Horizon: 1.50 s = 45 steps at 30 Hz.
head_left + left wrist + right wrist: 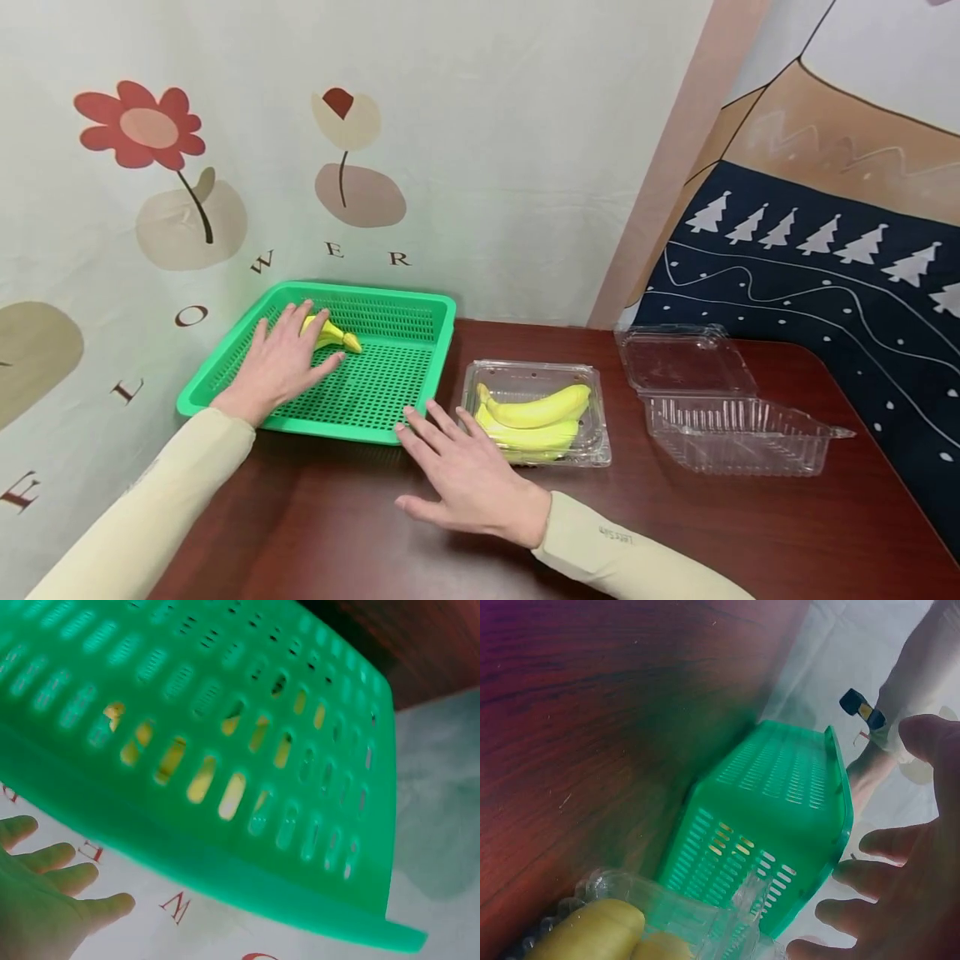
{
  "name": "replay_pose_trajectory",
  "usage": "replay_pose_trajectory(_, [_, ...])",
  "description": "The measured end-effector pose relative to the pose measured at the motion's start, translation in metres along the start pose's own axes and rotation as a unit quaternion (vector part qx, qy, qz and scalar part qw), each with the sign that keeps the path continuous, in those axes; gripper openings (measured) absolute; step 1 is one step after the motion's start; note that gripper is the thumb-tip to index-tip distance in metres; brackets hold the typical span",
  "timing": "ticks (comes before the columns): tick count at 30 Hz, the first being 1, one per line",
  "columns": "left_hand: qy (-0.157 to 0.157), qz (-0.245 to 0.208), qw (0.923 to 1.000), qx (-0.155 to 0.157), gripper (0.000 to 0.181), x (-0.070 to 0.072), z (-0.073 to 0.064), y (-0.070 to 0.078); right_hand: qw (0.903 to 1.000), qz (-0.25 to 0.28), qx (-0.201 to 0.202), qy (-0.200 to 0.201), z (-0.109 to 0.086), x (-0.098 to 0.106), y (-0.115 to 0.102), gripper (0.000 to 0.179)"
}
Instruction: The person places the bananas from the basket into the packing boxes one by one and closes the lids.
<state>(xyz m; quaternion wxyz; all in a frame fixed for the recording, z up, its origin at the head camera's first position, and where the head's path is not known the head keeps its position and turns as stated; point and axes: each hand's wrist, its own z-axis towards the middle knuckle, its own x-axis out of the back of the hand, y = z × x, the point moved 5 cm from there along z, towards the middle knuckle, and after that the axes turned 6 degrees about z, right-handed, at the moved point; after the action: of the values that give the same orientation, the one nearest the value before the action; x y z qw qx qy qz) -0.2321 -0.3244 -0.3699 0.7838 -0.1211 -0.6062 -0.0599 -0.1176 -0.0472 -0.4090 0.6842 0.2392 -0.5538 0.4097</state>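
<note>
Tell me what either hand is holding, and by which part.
Nothing is held: the left hand is over the green basket, the right hand near the clear container, both with fingers spread.

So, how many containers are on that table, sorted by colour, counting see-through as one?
Green: 1 (basket)
See-through: 2 (closed box, open box)
Total: 3 containers
</note>
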Motion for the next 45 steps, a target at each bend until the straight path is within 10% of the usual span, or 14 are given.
replay_pose_trajectory(26, [-0.078, 0.021, 0.9963, -0.030, 0.071, -0.024, 0.027, -0.043, 0.9997, -0.024, 0.006, -0.004, 0.003, -0.002, -0.003, 0.074])
replay_pose_trajectory(35, [-0.150, -0.011, 0.9885, -0.019, 0.081, -0.037, 0.020, -0.058, 0.9995, -0.029, 0.008, -0.001, 0.003, -0.004, -0.004, 0.074])
replay_pose_trajectory(45, [-0.156, -0.043, 0.9866, -0.020, 0.081, -0.040, 0.012, -0.063, 0.9997, -0.025, 0.003, -0.001, 0.003, -0.005, -0.004, 0.074])
